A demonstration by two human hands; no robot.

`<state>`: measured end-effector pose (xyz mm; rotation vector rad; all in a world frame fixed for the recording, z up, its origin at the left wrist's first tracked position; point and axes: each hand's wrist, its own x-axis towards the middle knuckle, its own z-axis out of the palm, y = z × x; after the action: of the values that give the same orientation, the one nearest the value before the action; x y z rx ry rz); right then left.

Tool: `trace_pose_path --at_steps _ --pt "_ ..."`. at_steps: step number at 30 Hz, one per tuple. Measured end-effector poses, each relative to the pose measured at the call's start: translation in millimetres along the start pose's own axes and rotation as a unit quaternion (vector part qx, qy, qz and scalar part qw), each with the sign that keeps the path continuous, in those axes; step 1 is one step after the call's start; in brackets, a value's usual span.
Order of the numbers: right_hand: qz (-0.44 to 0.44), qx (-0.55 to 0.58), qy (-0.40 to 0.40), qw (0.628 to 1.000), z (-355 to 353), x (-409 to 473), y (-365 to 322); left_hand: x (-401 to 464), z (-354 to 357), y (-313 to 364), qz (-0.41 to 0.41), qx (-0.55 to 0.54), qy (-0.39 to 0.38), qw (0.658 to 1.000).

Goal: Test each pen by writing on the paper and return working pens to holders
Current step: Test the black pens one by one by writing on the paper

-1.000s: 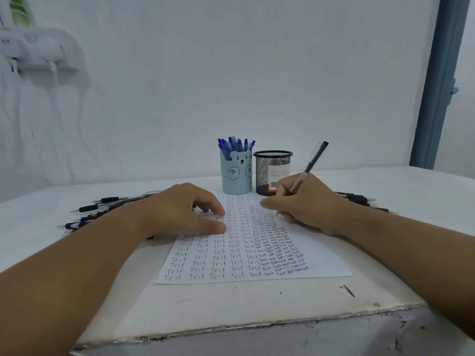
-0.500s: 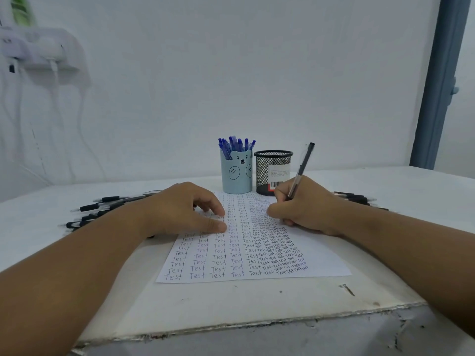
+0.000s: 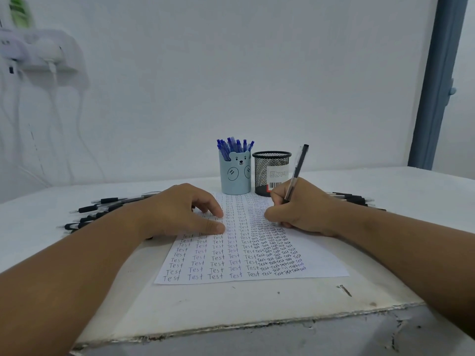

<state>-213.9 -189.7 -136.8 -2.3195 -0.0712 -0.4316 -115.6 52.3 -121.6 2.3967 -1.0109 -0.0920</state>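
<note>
On flat paper — slim pen

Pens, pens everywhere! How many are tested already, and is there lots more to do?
A lot looks done: the paper is nearly full of "Test" words, and the bear cup holds blue pens. Right now the right hand writes with a black pen while the left hand steadies the sheet. Still lying out: black pens on the left and right. No pens show in the mesh cup.
</note>
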Motion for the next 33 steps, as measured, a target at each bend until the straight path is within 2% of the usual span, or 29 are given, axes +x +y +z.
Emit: trace_pose_path --at_steps 33 --pt "-0.024 -0.034 0.002 0.999 -0.9 3.1 3.5 1.4 -0.3 -1.1 0.000 0.009 -0.002 1.000"
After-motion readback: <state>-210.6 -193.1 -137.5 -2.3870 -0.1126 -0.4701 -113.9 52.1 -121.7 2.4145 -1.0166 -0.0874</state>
